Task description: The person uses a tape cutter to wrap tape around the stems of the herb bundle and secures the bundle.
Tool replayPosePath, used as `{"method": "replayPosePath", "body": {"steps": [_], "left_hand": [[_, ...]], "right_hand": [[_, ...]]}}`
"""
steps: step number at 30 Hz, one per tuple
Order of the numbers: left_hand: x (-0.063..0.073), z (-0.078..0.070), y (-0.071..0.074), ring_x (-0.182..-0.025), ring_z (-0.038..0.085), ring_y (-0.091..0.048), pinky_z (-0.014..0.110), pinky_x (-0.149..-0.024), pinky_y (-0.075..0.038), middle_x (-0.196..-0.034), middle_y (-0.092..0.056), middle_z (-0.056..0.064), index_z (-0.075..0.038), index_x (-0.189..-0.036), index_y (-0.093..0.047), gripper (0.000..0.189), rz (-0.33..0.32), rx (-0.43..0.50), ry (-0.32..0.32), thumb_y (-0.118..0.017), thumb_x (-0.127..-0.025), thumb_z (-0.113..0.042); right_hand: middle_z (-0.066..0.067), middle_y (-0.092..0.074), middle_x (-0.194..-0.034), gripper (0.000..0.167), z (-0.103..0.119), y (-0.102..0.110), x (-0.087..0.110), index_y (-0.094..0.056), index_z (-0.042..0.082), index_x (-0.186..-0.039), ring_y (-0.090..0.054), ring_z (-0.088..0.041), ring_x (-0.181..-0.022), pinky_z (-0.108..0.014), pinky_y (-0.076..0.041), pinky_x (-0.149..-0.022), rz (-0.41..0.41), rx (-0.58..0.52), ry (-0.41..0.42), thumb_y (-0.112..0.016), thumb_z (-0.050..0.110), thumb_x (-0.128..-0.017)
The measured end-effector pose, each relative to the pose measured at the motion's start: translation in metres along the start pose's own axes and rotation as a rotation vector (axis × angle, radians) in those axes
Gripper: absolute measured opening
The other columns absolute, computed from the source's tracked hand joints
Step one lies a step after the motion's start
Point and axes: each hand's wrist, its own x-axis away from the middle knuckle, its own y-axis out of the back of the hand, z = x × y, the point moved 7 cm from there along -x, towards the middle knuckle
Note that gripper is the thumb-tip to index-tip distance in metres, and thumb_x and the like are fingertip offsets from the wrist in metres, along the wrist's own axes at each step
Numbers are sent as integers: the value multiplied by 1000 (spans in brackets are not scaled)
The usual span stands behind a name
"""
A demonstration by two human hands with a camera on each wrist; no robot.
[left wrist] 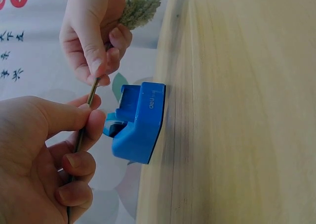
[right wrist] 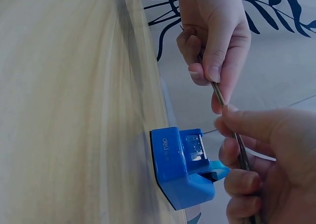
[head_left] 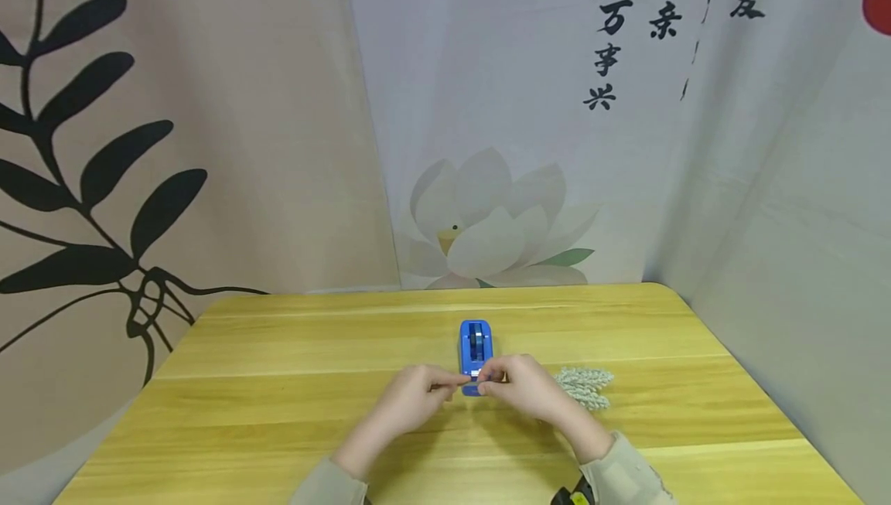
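A bunch of dried flowers has fluffy pale grey-green heads (head_left: 585, 387) and thin brown stems (left wrist: 93, 91). My left hand (head_left: 415, 397) pinches the stem end between thumb and fingers; in the left wrist view the stems run down across its curled fingers. Close beside it, my right hand (head_left: 527, 387) grips the same stems nearer the heads, which stick out behind it to the right. Just beyond both hands stands a blue tape dispenser (head_left: 476, 327) with a roll in it. Its near end is partly hidden by the fingers in the head view.
The dispenser stands on a wooden table (head_left: 278, 389). Behind the table hangs a printed curtain (head_left: 487, 103) with a lotus, dark leaves and writing. Near the right cuff is a black object (head_left: 575, 493) with a yellow patch, cut off by the frame.
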Motion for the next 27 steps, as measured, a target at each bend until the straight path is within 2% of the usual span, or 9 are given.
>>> {"method": "replayPosePath", "body": {"steps": [9, 15, 19, 27], "left_hand": [[0, 1, -1, -46, 3, -39, 20, -42, -36, -91, -72, 5, -18, -113, -74, 26, -7, -13, 2, -61, -93, -8], [1, 2, -1, -45, 2, -37, 18, -41, -35, -91, -72, 5, -18, -113, -74, 25, -19, -24, 3, -61, -94, -8], [1, 2, -1, -45, 2, -37, 18, -41, -36, -90, -71, 5, -17, -113, -74, 25, -21, -29, 3, -61, -93, -8], [0, 3, -1, -44, 2, -37, 18, -41, -35, -90, -71, 5, -17, -113, -74, 26, -26, -37, -3, -60, -93, -7]], "right_hand": [[9, -60, -75, 12, -2, 0, 1, -71, 10, -91, -48, -7, -61, -25, -43, -54, 16, -24, -19, -63, 18, -94], [4, -59, -76, 8, -3, -1, 1, -61, 14, -102, -44, -7, -56, -23, -39, -49, 16, -74, -23, -63, 13, -94], [3, -57, -75, 11, -2, -1, 2, -57, 18, -98, -44, -6, -55, -22, -39, -49, 13, -91, -16, -63, 9, -93], [5, -55, -72, 7, 0, 0, 2, -63, 16, -91, -44, -7, -57, -24, -40, -50, -4, -83, -13, -63, 9, -93]]}}
